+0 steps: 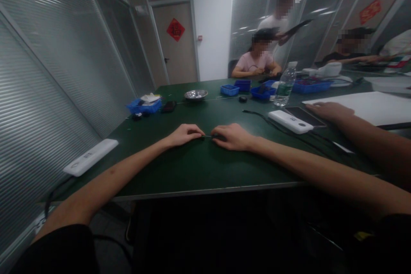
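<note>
Over the green table [180,171], my left hand [183,135] and my right hand [233,137] face each other, a small gap apart. A thin pale rod [208,136] spans that gap, too small to name more exactly. The left thumb and fingertips pinch its left end, with a small dark bit showing under them. My right fingers curl round its other end, where something dark shows partly between them. Both hands rest low, close to the tabletop.
A metal bowl [195,95] and a blue tray [146,105] stand beyond my hands. White devices [91,157] with cables lie left and right. On the right are a water bottle [285,85], a co-worker's hand [332,111] and white sheet [379,105]. Other people are behind.
</note>
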Tool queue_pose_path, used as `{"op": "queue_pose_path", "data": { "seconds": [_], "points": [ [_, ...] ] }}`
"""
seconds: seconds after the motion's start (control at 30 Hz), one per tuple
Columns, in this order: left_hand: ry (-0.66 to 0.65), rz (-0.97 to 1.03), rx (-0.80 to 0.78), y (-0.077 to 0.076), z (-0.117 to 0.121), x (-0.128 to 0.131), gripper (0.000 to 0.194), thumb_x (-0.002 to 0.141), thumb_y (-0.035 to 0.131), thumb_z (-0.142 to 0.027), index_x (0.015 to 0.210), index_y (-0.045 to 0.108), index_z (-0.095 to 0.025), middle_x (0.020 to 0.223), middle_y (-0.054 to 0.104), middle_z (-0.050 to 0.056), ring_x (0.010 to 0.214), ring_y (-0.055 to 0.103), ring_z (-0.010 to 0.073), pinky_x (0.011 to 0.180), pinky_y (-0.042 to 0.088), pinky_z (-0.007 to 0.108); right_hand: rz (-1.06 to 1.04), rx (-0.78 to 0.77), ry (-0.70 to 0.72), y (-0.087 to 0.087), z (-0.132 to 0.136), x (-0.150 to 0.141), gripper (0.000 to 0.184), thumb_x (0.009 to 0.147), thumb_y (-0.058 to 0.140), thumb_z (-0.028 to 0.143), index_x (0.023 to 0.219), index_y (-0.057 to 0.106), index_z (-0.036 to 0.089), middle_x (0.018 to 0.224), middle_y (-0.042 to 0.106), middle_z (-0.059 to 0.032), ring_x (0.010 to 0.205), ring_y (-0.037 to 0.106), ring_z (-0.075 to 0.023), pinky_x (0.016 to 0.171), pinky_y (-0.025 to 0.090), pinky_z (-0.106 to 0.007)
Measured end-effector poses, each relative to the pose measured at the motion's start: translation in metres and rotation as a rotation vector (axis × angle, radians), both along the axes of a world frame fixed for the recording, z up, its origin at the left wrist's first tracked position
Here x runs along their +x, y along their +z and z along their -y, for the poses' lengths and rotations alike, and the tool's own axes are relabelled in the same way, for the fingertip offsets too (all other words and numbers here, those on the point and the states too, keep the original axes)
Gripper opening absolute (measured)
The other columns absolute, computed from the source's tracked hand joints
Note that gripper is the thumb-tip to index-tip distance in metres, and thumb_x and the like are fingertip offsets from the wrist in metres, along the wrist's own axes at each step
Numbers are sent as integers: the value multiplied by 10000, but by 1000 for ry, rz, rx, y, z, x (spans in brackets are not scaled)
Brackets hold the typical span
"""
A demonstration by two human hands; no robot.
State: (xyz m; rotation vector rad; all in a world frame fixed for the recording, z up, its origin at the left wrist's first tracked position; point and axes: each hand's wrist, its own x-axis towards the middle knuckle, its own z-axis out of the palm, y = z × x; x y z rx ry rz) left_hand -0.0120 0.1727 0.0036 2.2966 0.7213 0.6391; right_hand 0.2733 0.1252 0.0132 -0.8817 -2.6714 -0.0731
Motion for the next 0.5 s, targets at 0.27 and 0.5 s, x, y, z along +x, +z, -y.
{"op": "queue_pose_path", "data": {
  "seconds": [0.27, 0.5],
  "points": [
    [30, -15, 18, -1, -2, 0, 276, 971, 645, -390, 1083, 793, -185, 1098, 737, 88, 1026, 671, 220, 940, 505, 341, 1, 3, -3, 2, 2, 0, 339, 997, 522, 414, 1222, 641, 191, 1077, 734, -79, 773, 648, -180, 684, 400, -289],
    [28, -23, 14, -3, -2, -1, 299, 991, 613, -405, 1120, 775, -190, 1098, 734, 81, 1016, 672, 217, 918, 505, 339, -2, 2, 10, 3, 5, -2, 345, 1008, 504, 418, 1234, 633, 191, 1093, 733, -83, 788, 653, -183, 701, 413, -292]
  ]
}}
